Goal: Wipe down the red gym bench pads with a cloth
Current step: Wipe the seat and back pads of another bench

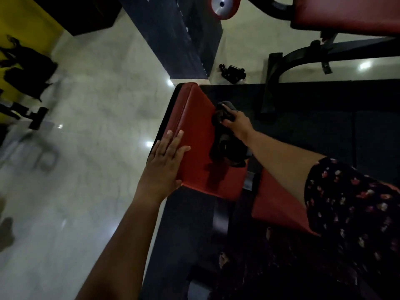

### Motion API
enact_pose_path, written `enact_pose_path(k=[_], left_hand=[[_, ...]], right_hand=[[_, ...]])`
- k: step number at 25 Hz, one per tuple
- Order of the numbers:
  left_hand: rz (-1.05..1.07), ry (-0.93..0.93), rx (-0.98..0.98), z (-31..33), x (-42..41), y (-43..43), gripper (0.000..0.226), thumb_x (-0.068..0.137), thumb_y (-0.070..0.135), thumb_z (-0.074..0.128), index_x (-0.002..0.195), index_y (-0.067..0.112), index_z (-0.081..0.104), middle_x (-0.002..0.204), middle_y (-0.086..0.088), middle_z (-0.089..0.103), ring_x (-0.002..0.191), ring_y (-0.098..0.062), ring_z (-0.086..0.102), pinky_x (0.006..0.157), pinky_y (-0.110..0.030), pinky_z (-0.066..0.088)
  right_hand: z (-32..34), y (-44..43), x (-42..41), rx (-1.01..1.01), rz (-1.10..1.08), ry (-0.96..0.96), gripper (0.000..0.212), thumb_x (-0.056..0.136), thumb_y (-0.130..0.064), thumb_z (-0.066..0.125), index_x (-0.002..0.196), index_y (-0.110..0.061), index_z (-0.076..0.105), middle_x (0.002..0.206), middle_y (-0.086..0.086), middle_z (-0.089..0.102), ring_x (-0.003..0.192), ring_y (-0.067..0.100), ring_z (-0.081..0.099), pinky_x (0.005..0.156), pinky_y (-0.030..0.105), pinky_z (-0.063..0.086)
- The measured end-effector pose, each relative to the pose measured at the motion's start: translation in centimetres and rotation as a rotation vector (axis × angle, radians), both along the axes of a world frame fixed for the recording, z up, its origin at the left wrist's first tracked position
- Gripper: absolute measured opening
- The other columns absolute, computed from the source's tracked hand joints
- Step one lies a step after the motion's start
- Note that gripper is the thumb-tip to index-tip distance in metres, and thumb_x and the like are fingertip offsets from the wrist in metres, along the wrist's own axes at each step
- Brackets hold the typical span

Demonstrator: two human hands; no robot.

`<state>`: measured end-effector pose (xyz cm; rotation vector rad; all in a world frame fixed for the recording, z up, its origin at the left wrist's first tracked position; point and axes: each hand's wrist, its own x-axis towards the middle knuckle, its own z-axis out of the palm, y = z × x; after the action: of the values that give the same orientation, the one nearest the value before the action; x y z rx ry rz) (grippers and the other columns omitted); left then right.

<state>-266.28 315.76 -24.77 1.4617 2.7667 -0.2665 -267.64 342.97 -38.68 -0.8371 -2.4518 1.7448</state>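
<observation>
My left hand [164, 156] lies flat and open on the left edge of the red pad [199, 126], fingers straight and together, pointing up along the seam. My right hand [237, 124] is closed around a dark cloth [223, 148], its fingers curled into the bunched upper end. The cloth sits against the right edge of that pad and trails down along it toward me. A second red pad [277, 204] slopes away just below and to the right, partly covered by my floral sleeve [357, 202]. Both pads stand over a dark mat [324, 118], with pale tiled floor [97, 105] to the left. Another red bench [346, 14] shows at the top right, well apart.
</observation>
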Motion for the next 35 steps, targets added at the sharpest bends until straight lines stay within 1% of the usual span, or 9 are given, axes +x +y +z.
enact_pose_path(k=[6, 10, 12, 16, 19, 23, 26, 30, 35], left_hand=[[0.086, -0.012, 0.028, 0.5, 0.6, 0.4, 0.135, 0.055, 0.027, 0.094, 0.155, 0.020, 0.003, 0.163, -0.004, -0.008, 0.150, -0.026, -0.001, 0.115, -0.041, 0.010], [0.208, -0.018, -0.046, 0.7, 1.2, 1.0, 0.134, 0.068, 0.045, 0.084, 0.151, 0.020, -0.018, 0.156, -0.001, -0.028, 0.145, -0.016, -0.020, 0.113, -0.032, -0.011], [0.161, 0.071, -0.044, 0.7, 0.7, 1.6, 0.121, 0.071, 0.052, 0.078, 0.155, 0.017, -0.003, 0.161, -0.004, -0.013, 0.149, -0.021, -0.008, 0.117, -0.038, -0.011], [-0.063, 0.256, -0.061, 0.0, -1.1, 3.9, 0.070, 0.079, 0.037, 0.073, 0.142, 0.020, 0.049, 0.156, -0.006, 0.033, 0.145, -0.028, 0.025, 0.117, -0.052, 0.014], [-0.092, 0.306, -0.160, -0.5, -1.6, 4.7, 0.061, 0.083, 0.038, 0.065, 0.140, 0.021, 0.051, 0.156, -0.007, 0.034, 0.147, -0.028, 0.022, 0.117, -0.051, 0.019], [-0.128, 0.364, -0.138, -0.9, -1.5, 4.3, 0.059, 0.080, 0.038, 0.067, 0.135, 0.018, 0.057, 0.152, -0.009, 0.041, 0.145, -0.031, 0.026, 0.116, -0.053, 0.023], [-0.182, 0.410, -0.094, -1.2, -1.7, 4.3, 0.059, 0.080, 0.036, 0.065, 0.135, 0.018, 0.056, 0.151, -0.009, 0.042, 0.144, -0.031, 0.028, 0.116, -0.055, 0.024], [-0.302, 0.521, -0.069, -1.4, -1.5, 4.1, 0.068, 0.081, 0.030, 0.055, 0.147, 0.021, 0.042, 0.159, -0.005, 0.027, 0.147, -0.026, 0.022, 0.119, -0.053, 0.012], [-0.299, 0.463, -0.173, -1.6, -1.9, 4.4, 0.061, 0.077, 0.043, 0.062, 0.134, 0.021, 0.059, 0.148, -0.010, 0.046, 0.143, -0.031, 0.033, 0.116, -0.051, 0.018]], right_hand=[[-1.3, -6.1, 4.9, -0.128, -0.082, 0.053, 0.063, 0.095, -0.012, 0.053, 0.152, -0.024, 0.028, 0.153, 0.014, 0.031, 0.138, 0.028, 0.034, 0.106, 0.022, 0.027], [-2.2, -11.1, 9.4, -0.127, -0.019, 0.060, 0.070, 0.093, -0.017, 0.057, 0.153, -0.028, 0.021, 0.155, 0.011, 0.022, 0.141, 0.028, 0.029, 0.103, 0.017, 0.021], [-2.4, -13.7, 11.8, -0.118, 0.013, 0.085, 0.074, 0.094, -0.027, 0.059, 0.152, -0.035, 0.015, 0.156, 0.009, 0.020, 0.141, 0.029, 0.030, 0.106, 0.023, 0.026], [-2.9, -17.2, 14.7, -0.015, 0.071, 0.098, 0.074, 0.095, -0.044, 0.055, 0.152, -0.036, 0.010, 0.159, 0.004, 0.016, 0.144, 0.023, 0.026, 0.110, 0.026, 0.027], [-4.3, -16.9, 16.0, 0.093, 0.173, 0.166, 0.070, 0.095, -0.039, 0.057, 0.149, -0.043, 0.012, 0.159, 0.006, 0.019, 0.143, 0.026, 0.029, 0.113, 0.036, 0.034], [-7.9, -11.2, 15.5, 0.293, 0.423, 0.162, 0.075, 0.091, -0.030, 0.057, 0.147, -0.054, 0.013, 0.159, 0.007, 0.020, 0.129, 0.038, 0.046, 0.098, 0.046, 0.049], [-7.4, -5.8, 12.3, 0.277, 0.201, 0.134, 0.065, 0.092, -0.018, 0.059, 0.148, -0.037, 0.032, 0.158, 0.006, 0.022, 0.128, 0.035, 0.047, 0.096, 0.036, 0.044], [-5.6, -0.8, 5.0, 0.173, 0.024, 0.044, 0.058, 0.096, -0.023, 0.055, 0.148, -0.036, 0.032, 0.154, 0.009, 0.027, 0.130, 0.031, 0.042, 0.099, 0.036, 0.041], [-6.9, -1.2, 1.3, -0.084, -0.088, -0.072, 0.058, 0.096, -0.024, 0.048, 0.151, -0.031, 0.029, 0.145, 0.020, 0.038, 0.129, 0.036, 0.044, 0.107, 0.041, 0.037]])
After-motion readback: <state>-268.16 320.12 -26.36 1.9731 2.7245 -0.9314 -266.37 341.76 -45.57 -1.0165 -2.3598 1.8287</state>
